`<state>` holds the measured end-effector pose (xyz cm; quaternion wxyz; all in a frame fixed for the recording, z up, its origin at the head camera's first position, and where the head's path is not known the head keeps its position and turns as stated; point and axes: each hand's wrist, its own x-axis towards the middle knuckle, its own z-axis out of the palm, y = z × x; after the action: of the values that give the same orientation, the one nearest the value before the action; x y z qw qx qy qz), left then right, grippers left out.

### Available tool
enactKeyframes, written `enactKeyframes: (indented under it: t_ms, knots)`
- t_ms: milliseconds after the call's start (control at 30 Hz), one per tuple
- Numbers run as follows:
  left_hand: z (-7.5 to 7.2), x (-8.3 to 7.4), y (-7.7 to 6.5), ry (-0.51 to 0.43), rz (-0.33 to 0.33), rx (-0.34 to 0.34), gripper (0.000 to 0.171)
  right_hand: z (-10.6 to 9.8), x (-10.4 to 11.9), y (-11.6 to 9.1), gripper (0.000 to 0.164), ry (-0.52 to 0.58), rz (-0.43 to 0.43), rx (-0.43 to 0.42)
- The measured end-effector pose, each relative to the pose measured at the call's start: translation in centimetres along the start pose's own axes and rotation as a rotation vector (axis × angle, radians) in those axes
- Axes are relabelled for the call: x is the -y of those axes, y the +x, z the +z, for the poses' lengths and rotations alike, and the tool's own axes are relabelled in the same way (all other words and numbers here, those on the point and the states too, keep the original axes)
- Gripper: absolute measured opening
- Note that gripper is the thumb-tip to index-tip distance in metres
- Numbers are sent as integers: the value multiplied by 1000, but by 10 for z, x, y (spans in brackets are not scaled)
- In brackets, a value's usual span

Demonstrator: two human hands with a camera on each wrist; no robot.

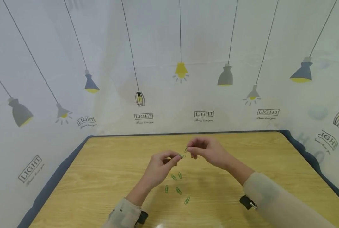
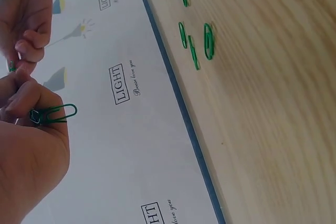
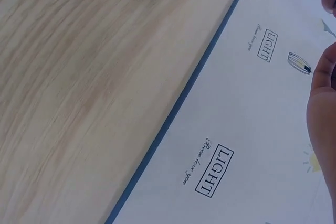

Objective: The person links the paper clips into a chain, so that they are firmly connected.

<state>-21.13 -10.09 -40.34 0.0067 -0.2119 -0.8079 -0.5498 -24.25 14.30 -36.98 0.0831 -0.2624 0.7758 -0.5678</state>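
Above the table, my left hand (image 1: 160, 167) pinches a green paper clip (image 1: 182, 155) between thumb and fingers. Part of a green clip (image 2: 62, 107) sticks out past the curled fingers in the left wrist view; whether it is linked to another there is unclear. Close to the left fingertips, my right hand (image 1: 210, 152) pinches a second green paper clip (image 1: 186, 149). Its tip (image 2: 11, 66) barely shows between the fingers in the left wrist view. In the right wrist view the right hand (image 3: 323, 114) is cut off at the edge, and its clip is hidden.
Several loose green paper clips (image 1: 178, 190) lie scattered on the wooden table (image 1: 101, 180) below the hands. A dark blue edge (image 1: 158, 134) runs along the table's back. Behind it stands a white backdrop (image 1: 158, 76) printed with lamps.
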Motion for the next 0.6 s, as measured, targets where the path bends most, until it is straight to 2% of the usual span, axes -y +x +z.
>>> enactKeyframes:
  t_ms: [333, 433, 600]
  knots:
    - [7, -10, 2, -7, 57, 18, 23, 3, 6, -9, 24, 158, 41, -80]
    - [8, -13, 2, 18, 89, -31, 20, 3, 7, -10, 24, 167, 40, -84]
    - [10, -14, 3, 141, 177, -157, 15, 7, 12, -11, 22, 162, 46, -113]
